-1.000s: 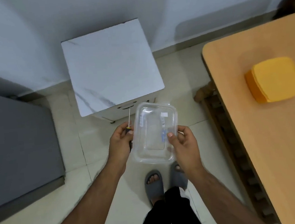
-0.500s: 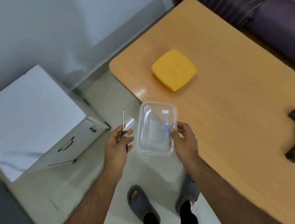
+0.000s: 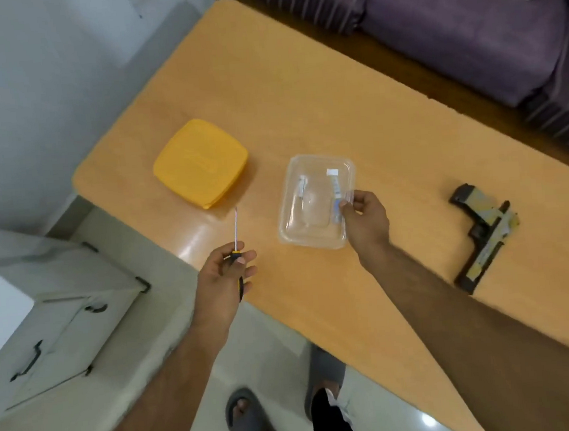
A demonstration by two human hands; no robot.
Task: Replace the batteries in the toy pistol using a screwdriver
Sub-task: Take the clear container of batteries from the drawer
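My left hand (image 3: 220,276) wraps screwdriver (image 3: 236,254); right hand (image 3: 366,220) pinches clear container (image 3: 313,209) rim. Light, thin-walled. Toy pistol (image 3: 484,232) right of container, untouched.

The light is soft, even and rather dim, with a slightly warm cast. A pale glare patch sits on the near left edge of the orange table (image 3: 302,117), and a small bright spot reflects on the floor tiles (image 3: 428,421) at the near right. Shadows are faint and diffuse. Wide-angle distortion bends the table edges and stretches the forearms toward the frame's corners. Detail is slightly soft, most at the far right sofa (image 3: 466,27).
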